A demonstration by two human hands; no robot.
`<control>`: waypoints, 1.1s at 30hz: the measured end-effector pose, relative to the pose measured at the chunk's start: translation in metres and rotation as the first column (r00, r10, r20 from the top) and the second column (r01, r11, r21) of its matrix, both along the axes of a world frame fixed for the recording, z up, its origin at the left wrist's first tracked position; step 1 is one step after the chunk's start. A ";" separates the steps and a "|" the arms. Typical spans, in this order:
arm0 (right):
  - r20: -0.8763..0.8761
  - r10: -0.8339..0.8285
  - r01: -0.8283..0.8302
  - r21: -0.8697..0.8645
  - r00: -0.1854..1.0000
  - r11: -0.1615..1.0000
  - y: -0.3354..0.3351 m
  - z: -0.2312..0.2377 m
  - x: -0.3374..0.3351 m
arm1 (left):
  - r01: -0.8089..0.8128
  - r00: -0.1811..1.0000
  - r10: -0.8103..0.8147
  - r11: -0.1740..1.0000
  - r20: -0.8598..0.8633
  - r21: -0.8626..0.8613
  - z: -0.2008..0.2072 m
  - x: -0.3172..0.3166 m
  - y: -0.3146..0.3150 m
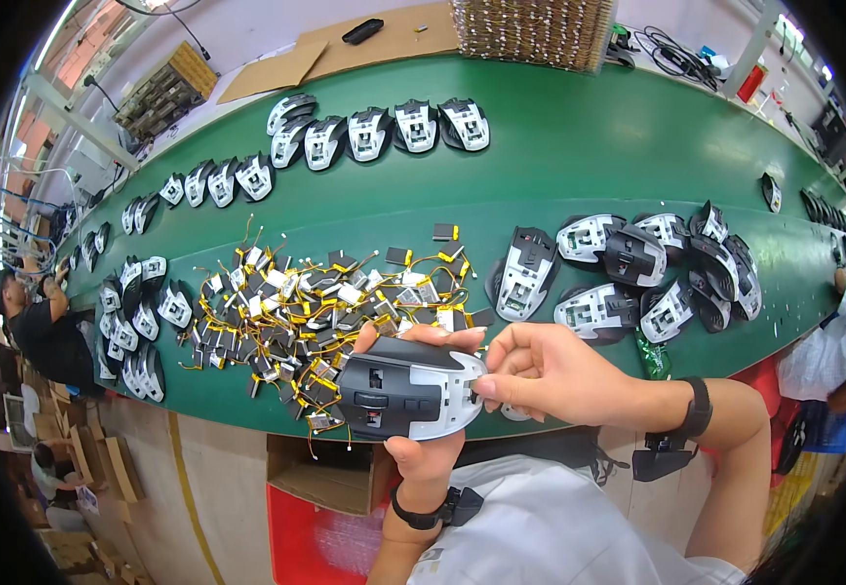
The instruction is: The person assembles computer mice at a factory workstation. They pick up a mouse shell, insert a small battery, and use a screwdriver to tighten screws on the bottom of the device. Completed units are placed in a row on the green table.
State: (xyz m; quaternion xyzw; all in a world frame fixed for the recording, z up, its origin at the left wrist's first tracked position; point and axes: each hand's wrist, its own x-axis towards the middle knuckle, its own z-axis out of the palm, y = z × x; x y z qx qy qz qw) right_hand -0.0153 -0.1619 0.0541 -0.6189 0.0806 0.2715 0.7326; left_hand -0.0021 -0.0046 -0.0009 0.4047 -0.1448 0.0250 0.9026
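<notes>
Fingers (512,363) of the right hand (564,375) are bunched up close at the white end of a black-and-white computer mouse shell (398,390), though I can't tell if they're pinching some tiny part there. The left hand (431,460) has the shell gripped from beneath, thumb on the near edge, fingers wrapped over the far one. It's held up at the near edge of the green counter (628,127), right by a messy heap of wired battery packs (315,302). More shells (637,255) sit jumbled to the right, plus a row of shells (369,134) farther back.
</notes>
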 end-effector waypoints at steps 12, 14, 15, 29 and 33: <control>0.348 -0.015 0.095 -0.215 0.937 0.972 0.000 -0.008 -0.008 | -0.003 1.000 0.003 1.000 0.017 0.027 0.002 0.002 -0.002; 0.348 -0.009 0.095 -0.231 0.938 0.968 -0.001 -0.007 -0.007 | -0.031 0.999 0.030 0.998 0.024 0.056 0.003 0.001 -0.003; 0.346 -0.007 0.096 -0.240 0.938 0.966 -0.002 -0.007 -0.008 | -0.024 0.999 0.023 0.999 0.025 0.046 0.002 0.000 -0.003; 0.269 -0.037 0.094 -0.202 0.962 0.975 -0.004 -0.009 -0.012 | -0.036 0.998 0.034 0.998 0.051 0.041 0.000 -0.003 -0.003; 0.329 -0.081 0.157 -0.210 0.941 0.965 0.001 -0.004 -0.015 | -0.026 0.999 0.026 0.999 0.029 0.023 0.001 -0.004 -0.002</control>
